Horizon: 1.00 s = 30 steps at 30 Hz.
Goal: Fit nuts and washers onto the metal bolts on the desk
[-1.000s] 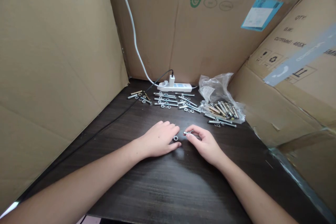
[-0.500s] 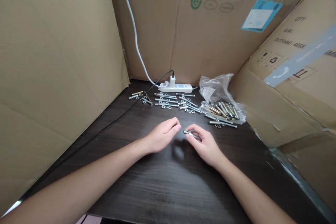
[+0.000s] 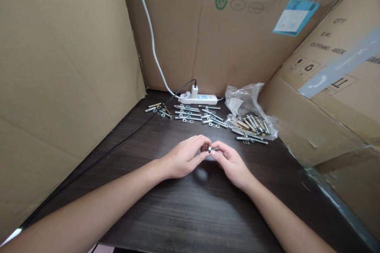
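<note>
In front of me, over the table, both hands meet at a silver expansion bolt [image 3: 209,149] with a hex nut at its left end. My right hand [image 3: 234,163] pinches the bolt between thumb and fingers, which hide most of its shank. The thumb and index finger of my left hand [image 3: 187,157] close on the nut end from the left. Farther back lie rows of loose silver bolts [image 3: 188,114] with sleeves, washers [image 3: 213,125] and nuts. A clear plastic bag [image 3: 243,101] at the back right holds several assembled expansion bolts [image 3: 257,123].
A white power strip [image 3: 204,99] with a plugged charger stands at the back. Its white cord [image 3: 152,39] rises, and a black cable [image 3: 124,140] crosses the dark table [image 3: 166,213] on the left. Cardboard boxes [image 3: 172,27] wall in the left, back and right.
My left hand has moved right, and its thumb and finger have closed on the bolt's nut end. My right hand stays nearly in place, still holding the bolt.
</note>
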Each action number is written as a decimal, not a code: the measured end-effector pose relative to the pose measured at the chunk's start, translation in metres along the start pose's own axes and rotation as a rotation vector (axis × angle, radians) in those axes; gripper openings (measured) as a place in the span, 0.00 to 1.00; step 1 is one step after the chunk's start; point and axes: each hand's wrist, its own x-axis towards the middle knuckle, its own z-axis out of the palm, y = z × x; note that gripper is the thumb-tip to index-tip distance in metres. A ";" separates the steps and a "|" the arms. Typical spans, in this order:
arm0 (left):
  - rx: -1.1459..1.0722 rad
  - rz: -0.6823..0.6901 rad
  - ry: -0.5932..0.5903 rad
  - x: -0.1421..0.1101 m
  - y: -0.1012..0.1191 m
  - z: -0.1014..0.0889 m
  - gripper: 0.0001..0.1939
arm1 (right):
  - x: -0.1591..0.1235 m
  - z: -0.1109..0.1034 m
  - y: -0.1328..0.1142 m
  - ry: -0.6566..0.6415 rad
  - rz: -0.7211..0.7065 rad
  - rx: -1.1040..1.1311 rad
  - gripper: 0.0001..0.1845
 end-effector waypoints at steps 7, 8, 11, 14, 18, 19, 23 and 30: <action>0.097 -0.011 0.044 0.000 0.000 -0.001 0.10 | 0.000 0.000 0.002 0.013 -0.008 -0.079 0.11; 0.128 -0.022 0.040 0.001 -0.001 -0.001 0.08 | -0.001 0.000 0.002 0.007 -0.014 -0.096 0.10; 0.231 -0.020 -0.004 0.003 -0.003 0.000 0.14 | -0.001 0.000 0.002 -0.013 -0.021 -0.130 0.10; 0.247 0.002 -0.030 0.003 -0.002 0.000 0.12 | 0.000 -0.001 0.003 -0.022 -0.038 -0.149 0.11; 0.192 0.058 0.001 0.000 0.004 -0.003 0.13 | 0.002 -0.003 0.006 -0.015 -0.036 -0.151 0.11; 0.190 0.060 0.014 -0.001 0.005 -0.004 0.16 | 0.002 -0.003 0.006 -0.015 -0.031 -0.157 0.10; 0.239 0.019 0.022 0.000 0.004 -0.005 0.09 | 0.002 -0.004 0.006 -0.019 -0.028 -0.191 0.11; 0.266 0.034 -0.058 0.002 0.002 -0.002 0.07 | 0.002 -0.004 0.006 -0.023 -0.023 -0.182 0.11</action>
